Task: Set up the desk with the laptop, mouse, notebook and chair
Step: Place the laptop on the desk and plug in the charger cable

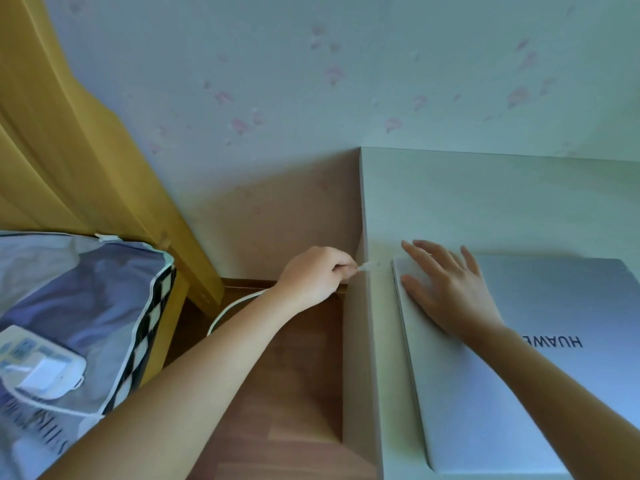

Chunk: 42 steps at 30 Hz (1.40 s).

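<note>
Laptop (pixel 512 358) lies closed on desk (pixel 433 202); right hand (pixel 446 289), fingers spread, steadies its corner. Left hand (pixel 311 277) pinches charger plug (pixel 367 266) just beside that corner, likely to plug in.

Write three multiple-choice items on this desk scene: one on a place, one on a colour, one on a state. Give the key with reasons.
1. Where does the flat silver laptop lie?
A. on the white desk
B. on the floor
C. on the bed

2. What colour is the thin charging cable running to the left hand?
A. black
B. white
C. red

3. What state is the laptop in?
A. lid open
B. lid closed
C. standing on edge

Key:
1 A, it rests on the desk top near the left edge.
2 B, the cable is white against the brown wooden floor.
3 B, the lid lies flat, logo showing, with the right hand resting on it while the left hand pinches the cable plug.
</note>
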Available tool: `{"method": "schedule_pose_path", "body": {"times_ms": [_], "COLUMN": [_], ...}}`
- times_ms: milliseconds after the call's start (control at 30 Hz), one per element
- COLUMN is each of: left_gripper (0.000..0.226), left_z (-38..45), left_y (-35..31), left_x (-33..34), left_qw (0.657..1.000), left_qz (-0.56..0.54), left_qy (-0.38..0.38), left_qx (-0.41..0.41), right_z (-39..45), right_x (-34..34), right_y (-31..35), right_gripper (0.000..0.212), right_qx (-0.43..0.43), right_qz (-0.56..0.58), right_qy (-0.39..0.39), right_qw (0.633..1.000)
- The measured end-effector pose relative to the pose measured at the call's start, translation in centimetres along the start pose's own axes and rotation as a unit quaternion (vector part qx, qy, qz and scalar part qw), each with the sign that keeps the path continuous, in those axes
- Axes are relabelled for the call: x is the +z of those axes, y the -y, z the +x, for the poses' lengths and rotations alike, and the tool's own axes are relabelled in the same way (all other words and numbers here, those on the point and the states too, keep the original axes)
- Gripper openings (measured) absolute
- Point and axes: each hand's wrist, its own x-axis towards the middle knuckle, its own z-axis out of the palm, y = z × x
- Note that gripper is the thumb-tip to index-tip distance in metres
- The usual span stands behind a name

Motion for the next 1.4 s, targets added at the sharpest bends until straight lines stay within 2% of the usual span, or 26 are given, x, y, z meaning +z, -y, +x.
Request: {"method": "schedule_pose_path", "body": {"times_ms": [67, 233, 433, 867, 1133, 1300, 1400], "left_gripper": [0.026, 0.024, 0.016, 0.022, 0.013, 0.015, 0.02], "left_z": [-0.4, 0.0, 0.9, 1.5, 1.6, 1.6, 1.6], "left_y": [-0.4, -1.1, -1.0, -0.8, -1.2, -1.4, -1.5], "left_x": [1.3, 3.5, 5.1, 5.8, 6.6, 6.3, 5.8], "left_qw": [0.999, 0.986, 0.977, 0.968, 0.956, 0.96, 0.96], "left_qz": [0.022, 0.033, 0.009, 0.013, -0.017, 0.004, 0.08], "left_qy": [-0.029, -0.142, -0.19, -0.204, -0.251, -0.237, -0.224], "left_qx": [0.027, 0.087, 0.098, 0.148, 0.152, 0.148, 0.149], "right_z": [-0.3, -0.5, -0.5, -0.5, -0.3, -0.4, -0.3], "right_x": [-0.3, -0.1, 0.2, 0.5, 0.7, 0.6, 0.6], "right_y": [-0.7, -0.6, -0.8, -0.9, -0.5, -0.4, -0.4], "right_gripper": [0.059, 0.06, 0.057, 0.054, 0.054, 0.054, 0.054], "right_qx": [0.021, 0.02, 0.012, 0.003, -0.005, -0.011, -0.006], "right_qz": [0.018, 0.018, 0.038, 0.042, 0.021, 0.01, 0.013], "right_qy": [0.034, 0.026, 0.003, -0.001, 0.009, 0.015, 0.013], "right_qw": [0.999, 0.999, 0.999, 0.999, 1.0, 1.0, 1.0]}}
